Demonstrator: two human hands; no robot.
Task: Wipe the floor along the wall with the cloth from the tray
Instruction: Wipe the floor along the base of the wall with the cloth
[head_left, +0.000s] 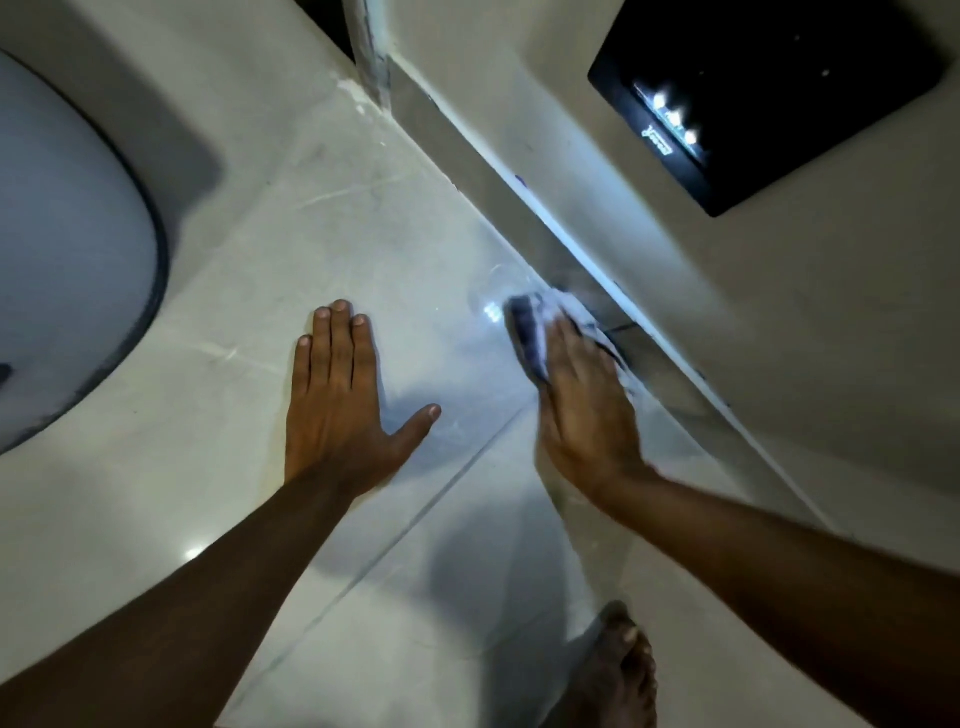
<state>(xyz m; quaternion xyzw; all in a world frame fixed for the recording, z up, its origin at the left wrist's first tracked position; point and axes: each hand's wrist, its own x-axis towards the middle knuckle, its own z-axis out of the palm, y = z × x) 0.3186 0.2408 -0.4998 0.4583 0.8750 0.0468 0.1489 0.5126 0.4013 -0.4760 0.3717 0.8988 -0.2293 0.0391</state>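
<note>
I am pressing the cloth flat under my right hand, fingers spread over it, right of centre against the wall. Its long axis is running along the skirting. My left hand is bracing flat, empty, on the floor.

- A room in a home, by the look of it; which room cannot be told
- Pale glossy floor tiles with thin grout lines, reflecting light
- A plain light wall meets the floor at a skirting; a doorway corner shows at the top
- A black glossy panel is on the wall, reflecting three lights
- A large rounded white object with a dark rim is at left; what it is cannot be told
- A bare foot stands on the tiles
</note>
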